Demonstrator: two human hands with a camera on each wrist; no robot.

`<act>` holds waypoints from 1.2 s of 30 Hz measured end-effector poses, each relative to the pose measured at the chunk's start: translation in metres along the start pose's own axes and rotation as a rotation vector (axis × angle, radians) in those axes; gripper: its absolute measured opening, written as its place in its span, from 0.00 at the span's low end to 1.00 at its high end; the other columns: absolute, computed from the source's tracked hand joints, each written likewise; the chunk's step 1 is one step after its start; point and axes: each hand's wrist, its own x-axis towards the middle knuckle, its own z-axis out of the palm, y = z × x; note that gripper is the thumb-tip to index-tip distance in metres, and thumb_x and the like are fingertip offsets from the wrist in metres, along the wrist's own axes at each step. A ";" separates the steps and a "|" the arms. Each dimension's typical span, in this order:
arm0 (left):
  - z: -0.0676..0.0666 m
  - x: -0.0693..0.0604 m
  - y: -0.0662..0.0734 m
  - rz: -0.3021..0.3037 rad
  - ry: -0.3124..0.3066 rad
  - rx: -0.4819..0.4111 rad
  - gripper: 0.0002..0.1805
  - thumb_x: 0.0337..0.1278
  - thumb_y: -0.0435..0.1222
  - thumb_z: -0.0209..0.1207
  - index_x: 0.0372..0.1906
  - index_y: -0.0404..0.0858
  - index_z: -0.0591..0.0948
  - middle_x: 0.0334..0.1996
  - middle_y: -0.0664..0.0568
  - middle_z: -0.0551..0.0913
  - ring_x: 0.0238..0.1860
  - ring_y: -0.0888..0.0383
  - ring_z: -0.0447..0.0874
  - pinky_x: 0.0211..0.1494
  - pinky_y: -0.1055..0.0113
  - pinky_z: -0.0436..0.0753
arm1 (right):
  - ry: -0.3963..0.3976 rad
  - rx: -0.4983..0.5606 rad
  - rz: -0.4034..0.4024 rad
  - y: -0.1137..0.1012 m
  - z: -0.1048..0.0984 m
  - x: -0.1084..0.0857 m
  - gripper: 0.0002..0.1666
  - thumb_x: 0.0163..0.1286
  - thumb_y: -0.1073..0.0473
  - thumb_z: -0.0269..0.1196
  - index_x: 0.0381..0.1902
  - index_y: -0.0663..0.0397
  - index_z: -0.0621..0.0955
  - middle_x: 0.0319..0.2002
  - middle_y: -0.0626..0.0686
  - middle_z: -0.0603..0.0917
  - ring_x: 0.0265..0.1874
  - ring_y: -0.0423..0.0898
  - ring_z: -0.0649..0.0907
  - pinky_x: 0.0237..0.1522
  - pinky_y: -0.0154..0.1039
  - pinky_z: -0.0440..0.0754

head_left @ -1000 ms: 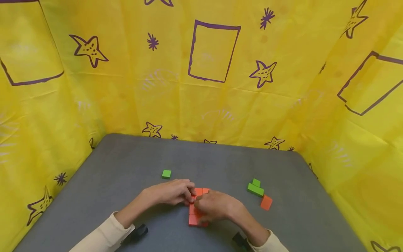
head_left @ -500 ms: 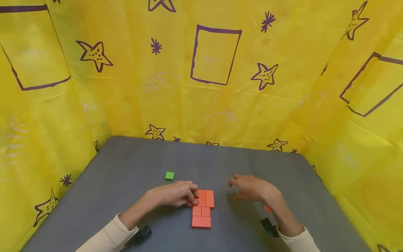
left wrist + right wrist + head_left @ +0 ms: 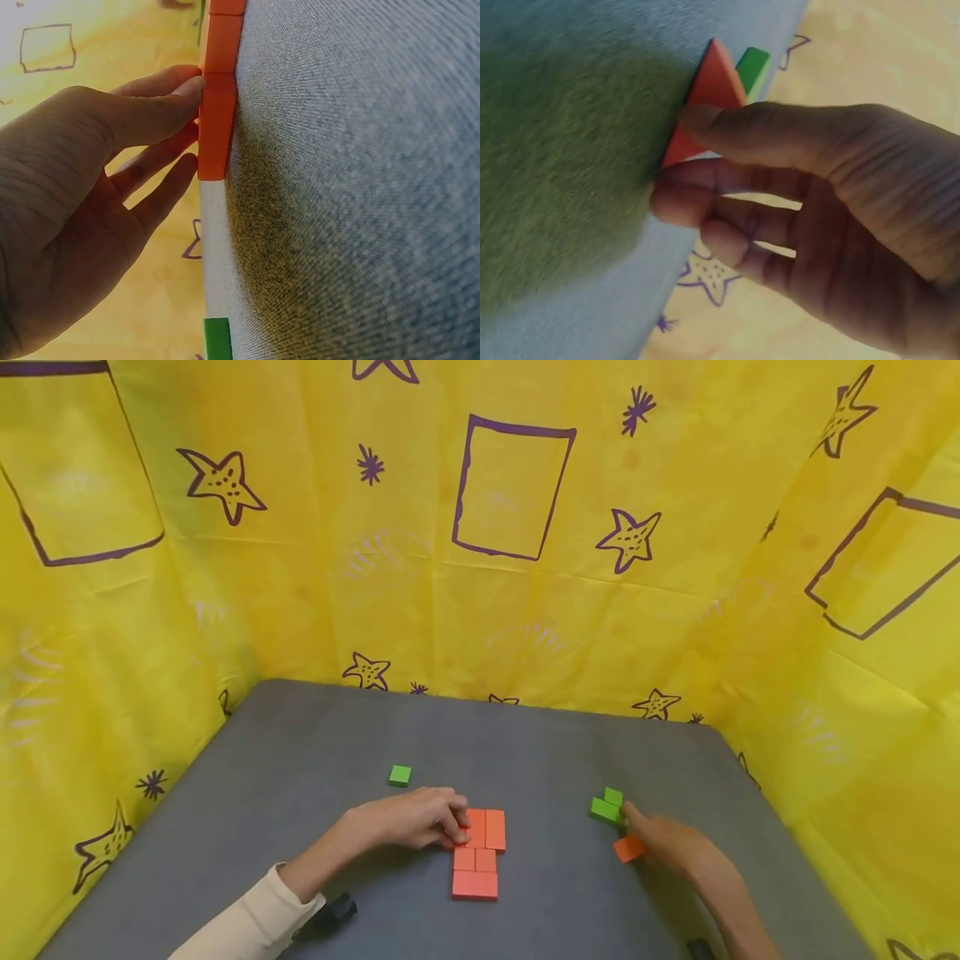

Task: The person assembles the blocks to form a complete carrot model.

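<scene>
Orange toy blocks lie flat together in a patch (image 3: 475,883) on the grey table. My left hand (image 3: 412,818) touches its left end; in the left wrist view, my thumb and loosely bent fingers rest against an orange block (image 3: 215,135) there. Over on the right, my right hand (image 3: 671,843) is at a separate orange block (image 3: 629,848). The right wrist view shows thumb and index finger pinching this block (image 3: 718,82), its outline pointed from this angle. Just beyond that hand lie green blocks (image 3: 604,811), partly behind my fingertips.
A small green block (image 3: 400,776) lies alone beyond my left hand. Yellow cloth (image 3: 517,610) with purple stars and frames surrounds the grey table (image 3: 525,760) at the back and sides. A dark wrist device (image 3: 341,907) hangs below my left wrist.
My right hand has left the orange patch and moved right to the separate orange block, which is now turned slightly. The left hand has stayed at the patch's left end.
</scene>
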 end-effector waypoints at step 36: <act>-0.003 0.001 0.005 -0.049 -0.033 0.037 0.10 0.66 0.37 0.69 0.49 0.48 0.93 0.44 0.59 0.85 0.49 0.67 0.79 0.57 0.76 0.81 | 0.216 -0.185 -0.217 0.017 -0.002 -0.005 0.14 0.61 0.55 0.76 0.28 0.47 0.79 0.26 0.41 0.75 0.24 0.37 0.70 0.27 0.35 0.71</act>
